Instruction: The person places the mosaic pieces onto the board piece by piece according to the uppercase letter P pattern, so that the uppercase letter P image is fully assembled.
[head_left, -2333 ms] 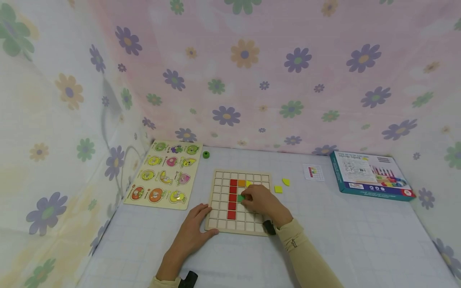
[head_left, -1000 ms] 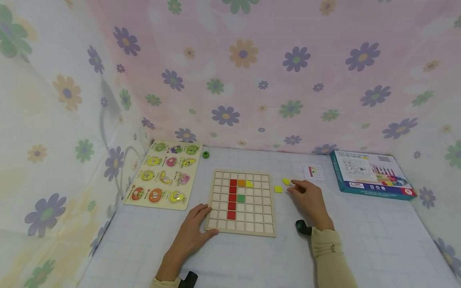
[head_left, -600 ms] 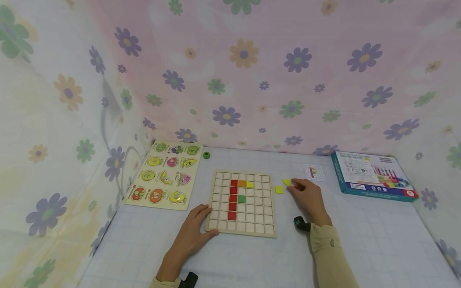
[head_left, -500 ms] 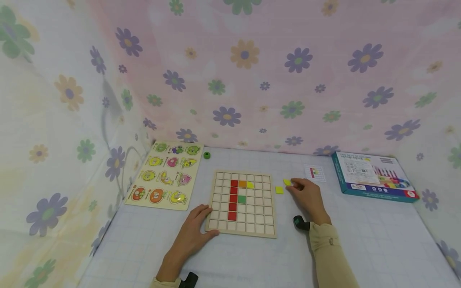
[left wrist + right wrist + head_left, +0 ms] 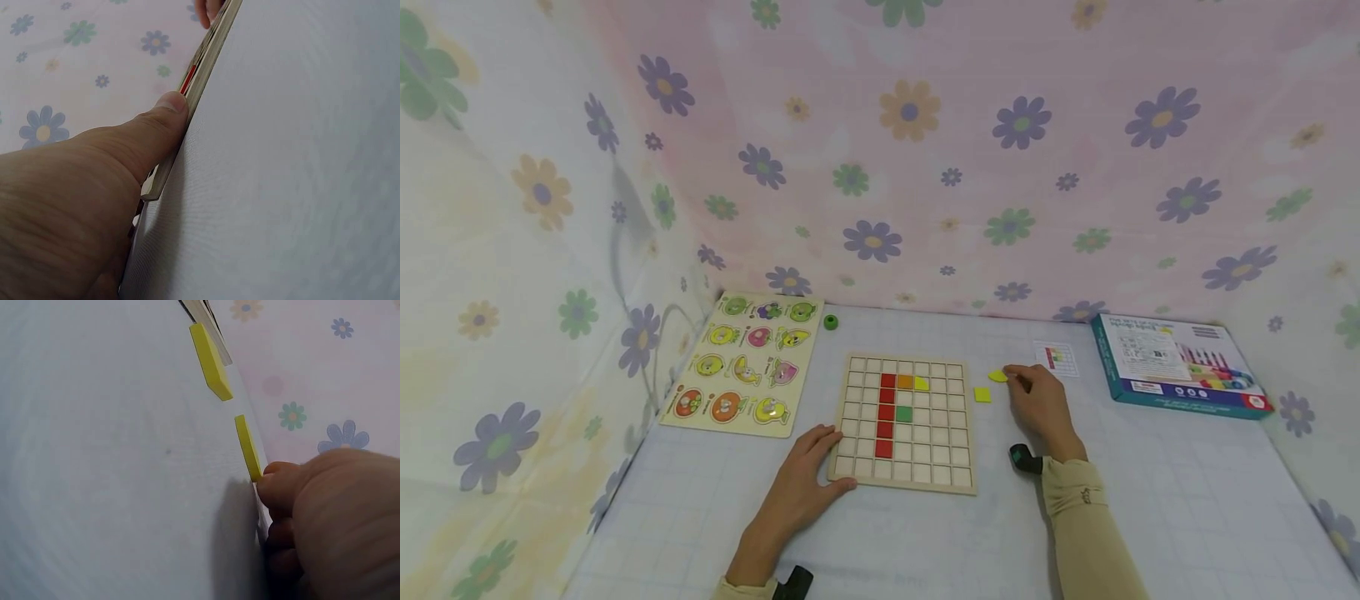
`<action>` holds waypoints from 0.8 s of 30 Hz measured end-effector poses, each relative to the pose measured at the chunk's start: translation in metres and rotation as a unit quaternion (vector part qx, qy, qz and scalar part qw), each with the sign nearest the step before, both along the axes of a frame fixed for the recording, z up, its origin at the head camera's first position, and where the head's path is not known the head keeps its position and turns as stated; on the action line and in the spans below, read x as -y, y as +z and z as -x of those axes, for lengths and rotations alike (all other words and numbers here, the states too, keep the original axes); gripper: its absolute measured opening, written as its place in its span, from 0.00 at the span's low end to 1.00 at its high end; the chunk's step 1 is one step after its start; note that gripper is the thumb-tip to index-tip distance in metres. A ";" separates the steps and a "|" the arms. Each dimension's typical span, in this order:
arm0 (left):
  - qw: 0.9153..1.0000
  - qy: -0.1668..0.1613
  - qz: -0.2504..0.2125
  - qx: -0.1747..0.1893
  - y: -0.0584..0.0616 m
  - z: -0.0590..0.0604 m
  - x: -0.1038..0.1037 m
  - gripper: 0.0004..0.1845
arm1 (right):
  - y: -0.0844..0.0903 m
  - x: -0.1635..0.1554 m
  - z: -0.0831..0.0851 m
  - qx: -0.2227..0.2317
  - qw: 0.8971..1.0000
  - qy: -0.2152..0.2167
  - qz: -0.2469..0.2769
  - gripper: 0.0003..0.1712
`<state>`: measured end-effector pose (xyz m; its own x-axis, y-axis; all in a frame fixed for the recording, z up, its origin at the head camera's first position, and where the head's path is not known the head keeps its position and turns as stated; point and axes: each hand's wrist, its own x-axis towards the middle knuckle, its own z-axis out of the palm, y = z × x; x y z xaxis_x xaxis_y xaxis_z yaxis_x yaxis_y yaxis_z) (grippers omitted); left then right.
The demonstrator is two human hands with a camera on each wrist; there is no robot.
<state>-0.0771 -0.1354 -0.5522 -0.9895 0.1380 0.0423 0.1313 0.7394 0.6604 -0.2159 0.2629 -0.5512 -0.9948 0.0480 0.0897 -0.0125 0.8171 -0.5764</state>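
Observation:
My left hand [image 5: 808,483] rests on the left edge of a wooden grid board [image 5: 936,433], thumb at its front corner. A column of red tiles [image 5: 886,413] fills part of the grid, with an orange tile [image 5: 906,382], a yellow tile [image 5: 921,384] and a green tile [image 5: 904,414] to its right. Beyond the board's right side, my right hand [image 5: 1043,408] pinches the end of a yellow round-edged tile [image 5: 997,376] between thumb and fingers. In the right wrist view that tile [image 5: 248,449] stands out from the fingertips, near a yellow square tile [image 5: 211,362].
A fruit picture puzzle board [image 5: 805,350] lies at the left, with a small green ring-shaped piece [image 5: 831,322] beside its far corner. A pattern card [image 5: 1056,360] lies behind my right hand. The boxed set [image 5: 1180,367] sits farther right. Flowered cloth walls enclose the table.
My right hand has left the green tile in the grid and moved right to the yellow round-edged tile, which has now turned slightly in its fingers. The left hand has stayed put.

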 end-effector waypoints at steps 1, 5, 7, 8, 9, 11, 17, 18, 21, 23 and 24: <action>1.000 0.000 0.000 0.000 0.000 0.000 0.000 0.40 | 0.000 0.000 0.000 -0.001 1.000 0.000 0.000 0.17; 1.000 0.000 0.002 -0.001 0.000 -0.001 0.000 0.40 | 0.002 0.001 0.001 0.014 1.000 0.002 -0.003 0.17; 1.000 -0.001 0.003 -0.002 0.000 0.000 0.000 0.40 | 0.003 0.003 0.003 0.024 1.000 -0.002 -0.004 0.17; 1.000 -0.001 0.005 -0.003 -0.001 0.000 0.001 0.40 | 0.003 0.004 0.004 0.027 1.000 -0.005 -0.003 0.17; 1.000 -0.001 0.004 -0.002 -0.001 0.000 0.001 0.41 | 0.003 0.005 0.005 0.029 1.000 -0.009 -0.001 0.16; 1.000 -0.002 0.005 -0.004 0.000 0.000 0.001 0.41 | 0.003 0.007 0.007 0.027 0.999 -0.016 0.006 0.16; 1.000 -0.006 -0.001 0.001 0.000 0.000 0.000 0.41 | 0.003 0.010 0.007 0.023 0.999 -0.035 0.024 0.19; 1.000 -0.004 -0.003 0.005 -0.001 0.000 0.000 0.41 | 0.003 0.010 0.007 0.026 0.999 -0.033 0.028 0.20; 1.000 -0.001 0.003 0.003 -0.001 0.000 0.000 0.41 | 0.003 0.010 0.006 0.035 0.999 -0.019 0.036 0.25; 1.000 0.001 0.003 0.003 0.000 0.000 0.000 0.41 | 0.003 0.010 0.006 0.040 0.998 -0.010 0.037 0.28; 1.000 0.000 0.006 -0.001 0.000 0.000 0.000 0.41 | 0.003 0.010 0.006 0.042 0.998 -0.008 0.037 0.30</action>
